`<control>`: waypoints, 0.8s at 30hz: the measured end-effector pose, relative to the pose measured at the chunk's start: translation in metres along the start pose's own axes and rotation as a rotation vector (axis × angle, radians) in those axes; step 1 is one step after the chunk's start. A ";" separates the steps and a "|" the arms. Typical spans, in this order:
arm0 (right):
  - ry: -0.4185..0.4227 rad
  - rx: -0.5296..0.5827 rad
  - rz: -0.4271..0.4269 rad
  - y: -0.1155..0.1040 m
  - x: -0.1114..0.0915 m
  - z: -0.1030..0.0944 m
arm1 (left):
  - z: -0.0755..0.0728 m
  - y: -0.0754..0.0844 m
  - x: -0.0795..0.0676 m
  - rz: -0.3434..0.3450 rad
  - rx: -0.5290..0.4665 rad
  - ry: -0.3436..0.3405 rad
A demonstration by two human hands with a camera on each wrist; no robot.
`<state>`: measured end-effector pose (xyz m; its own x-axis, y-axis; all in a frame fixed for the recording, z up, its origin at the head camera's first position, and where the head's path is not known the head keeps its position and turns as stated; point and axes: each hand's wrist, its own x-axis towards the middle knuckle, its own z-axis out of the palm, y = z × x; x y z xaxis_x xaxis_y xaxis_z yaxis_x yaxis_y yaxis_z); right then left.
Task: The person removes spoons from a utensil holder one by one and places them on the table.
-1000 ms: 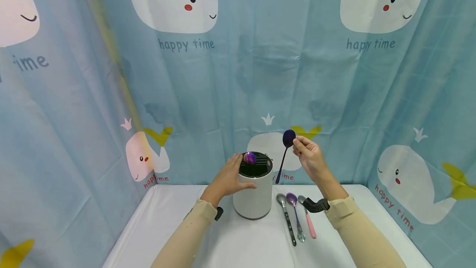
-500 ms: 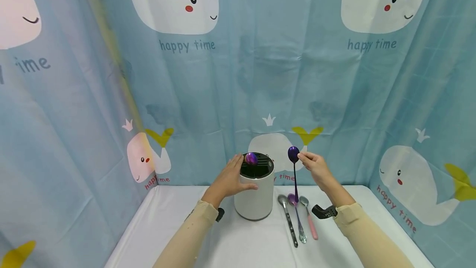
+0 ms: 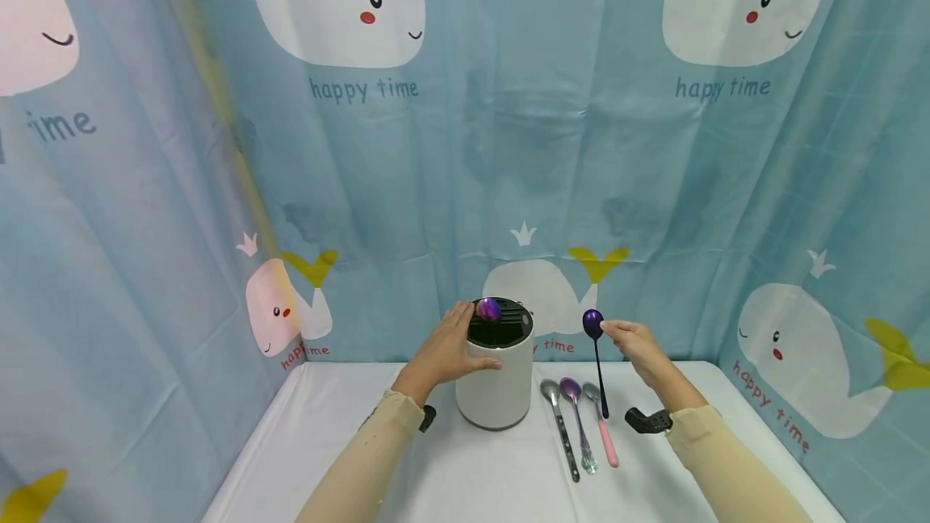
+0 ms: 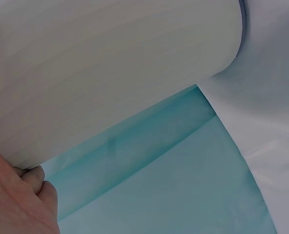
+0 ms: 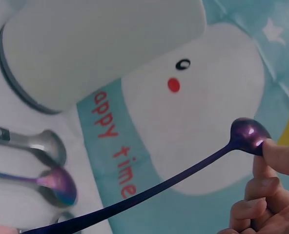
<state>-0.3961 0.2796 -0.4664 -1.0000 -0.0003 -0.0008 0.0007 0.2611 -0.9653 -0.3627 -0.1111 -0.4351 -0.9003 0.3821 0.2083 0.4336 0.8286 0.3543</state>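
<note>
My right hand [image 3: 639, 351] pinches a dark purple spoon [image 3: 592, 324] by its bowl between thumb and fingers. The spoon's handle [image 5: 154, 191] hangs downward, over the spoons at the table's right. My left hand [image 3: 445, 352] grips the upper left side of a white cylindrical utensil holder [image 3: 494, 390], its thumb across the front. Inside the holder's black slotted top [image 3: 513, 329] stands another spoon, its shiny purple bowl [image 3: 489, 309] showing at the rim; the rest of that spoon is hidden. In the left wrist view the fingers [image 4: 34, 180] bend against the holder's wall.
Three spoons lie side by side right of the holder: one with a black patterned handle [image 3: 567, 442], one purple with a clear ornate handle [image 3: 587, 454], one with a pink handle [image 3: 609, 444]. A white cloth [image 3: 436, 483] covers the table, and a blue whale-print curtain [image 3: 465, 144] hangs behind.
My right hand has moved right and down with the dark purple spoon, whose handle has swung from leaning left to nearly upright. My left hand stays on the holder.
</note>
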 end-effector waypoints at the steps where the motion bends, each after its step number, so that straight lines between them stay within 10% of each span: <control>1: 0.005 -0.007 0.010 0.002 0.000 -0.002 | 0.000 0.000 0.000 0.001 -0.002 0.002; 24: 0.068 -0.040 0.181 0.062 0.005 -0.010 | 0.002 -0.004 0.003 -0.005 0.009 -0.004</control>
<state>-0.4008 0.3055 -0.5232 -0.9812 0.1150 -0.1550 0.1823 0.2894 -0.9397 -0.3670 -0.1127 -0.4380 -0.9024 0.3800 0.2030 0.4292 0.8338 0.3473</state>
